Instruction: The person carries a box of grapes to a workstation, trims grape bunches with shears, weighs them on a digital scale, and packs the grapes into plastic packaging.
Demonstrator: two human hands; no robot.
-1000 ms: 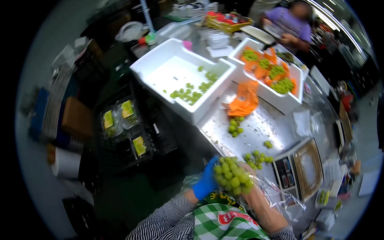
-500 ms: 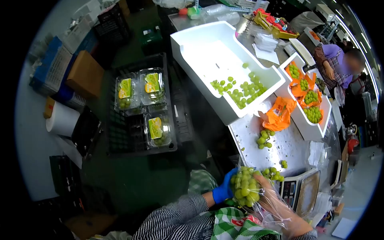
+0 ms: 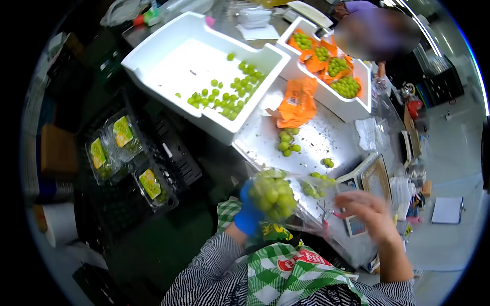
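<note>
My left hand [image 3: 248, 211], in a blue glove, holds a bunch of green grapes [image 3: 274, 196] wrapped in clear plastic. Bare and blurred by motion, my right hand [image 3: 368, 213] is raised to the right of the bunch with its fingers apart. Clear film stretches from the grapes towards it. Beneath and beside that hand lie scissors [image 3: 326, 215] with red handles. Several smaller grape pieces [image 3: 288, 142] rest on the metal table [image 3: 255, 140], below a crumpled orange wrapper [image 3: 297, 102].
A white foam box [image 3: 204, 120] with loose grapes stands at the table's left. Another foam box [image 3: 352, 109] holds orange-wrapped bunches. A scale [image 3: 375, 178] is at the right. Packed clear boxes [image 3: 122, 133] lie in a black crate at left. A person [image 3: 377, 30] stands across the table.
My right hand has let go of the bagged grapes and moved away to the right, its fingers opening. The left hand still holds them. The view has shifted.
</note>
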